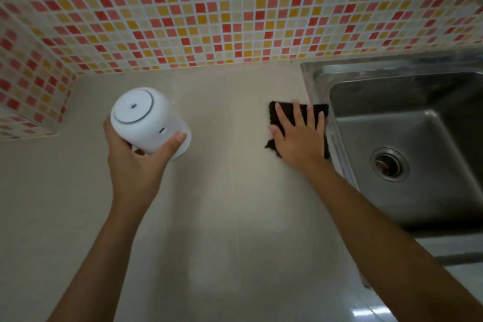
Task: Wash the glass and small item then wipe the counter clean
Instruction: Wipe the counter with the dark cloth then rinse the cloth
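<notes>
counter point(222, 204) wipe is on: right hand point(298, 136) lies flat, fingers straight, pressing the dark cloth point(288, 112) right beside the sink point(316, 81) rim. left hand point(136, 162), well away from the sink, grips a tilted white canister point(146, 117), so i'd guess the bare stretch left of the cloth comes next.

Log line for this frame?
step: wiping | left hand: grips white cylindrical appliance | right hand: pressed flat on dark cloth on beige counter, beside steel sink
</notes>
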{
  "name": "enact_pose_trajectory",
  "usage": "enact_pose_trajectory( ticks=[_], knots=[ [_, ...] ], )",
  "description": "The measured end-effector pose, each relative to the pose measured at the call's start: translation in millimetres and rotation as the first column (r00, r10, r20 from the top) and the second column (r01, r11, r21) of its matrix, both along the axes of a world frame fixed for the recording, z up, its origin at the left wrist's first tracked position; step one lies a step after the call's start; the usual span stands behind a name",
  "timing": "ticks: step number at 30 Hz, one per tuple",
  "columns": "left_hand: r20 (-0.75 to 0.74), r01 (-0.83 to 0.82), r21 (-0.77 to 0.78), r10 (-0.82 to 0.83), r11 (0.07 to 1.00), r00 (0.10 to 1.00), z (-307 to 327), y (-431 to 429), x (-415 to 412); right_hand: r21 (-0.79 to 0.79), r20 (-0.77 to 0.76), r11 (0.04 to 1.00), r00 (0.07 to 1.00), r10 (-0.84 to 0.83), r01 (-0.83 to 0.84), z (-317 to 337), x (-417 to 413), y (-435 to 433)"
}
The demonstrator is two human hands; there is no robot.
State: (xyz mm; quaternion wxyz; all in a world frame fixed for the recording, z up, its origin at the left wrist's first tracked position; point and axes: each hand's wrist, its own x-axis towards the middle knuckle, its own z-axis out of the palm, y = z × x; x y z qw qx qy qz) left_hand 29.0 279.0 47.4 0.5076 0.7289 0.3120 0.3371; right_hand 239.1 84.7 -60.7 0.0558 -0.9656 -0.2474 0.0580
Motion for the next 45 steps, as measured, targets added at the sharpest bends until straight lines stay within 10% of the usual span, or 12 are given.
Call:
enact_pose_trajectory(
  ticks=[4, 8, 16, 25, 36, 45],
  knots=[
    [0.014, -0.023, 0.031, 0.023, 0.999, 1.0, -2.3, 2.3, -10.0, -0.043, -0.084, 0.997, 0.994, -0.071, 0.068, 2.9, 43.0, 99.0],
    [0.011, -0.034, 0.062, 0.034, 0.997, 0.999, -0.3, 5.2, -9.8, 0.042, -0.07, 0.979, 0.977, 0.203, -0.201, -1.4, -44.4, 152.0],
    [0.04, -0.076, 0.039, 0.075, 0.996, 0.996, 0.4, 11.0, -9.5, 0.153, -0.052, 0.789, 0.792, 0.608, -0.595, 3.7, -195.7, 1.9],
    [0.05, -0.092, 0.027, 0.091, 0.995, 0.995, -9.1, 10.3, -27.0, 0.025, -0.017, 0.999, 0.999, 0.046, -0.045, -6.2, -16.5, 75.6],
    [0.072, -0.048, 0.029, 0.046, 0.998, 0.996, -1.3, -1.4, -0.9, 0.107, -0.022, 0.821, 0.825, 0.565, -0.56, 4.0, -252.4, -61.3],
    [0.019, -0.002, -0.042, 0.003, 0.999, 1.0, -16.2, -23.3, 2.6, 0.076, 0.015, 0.997, 0.999, 0.03, -0.031, -3.1, -52.8, -2.6]
  ],
)
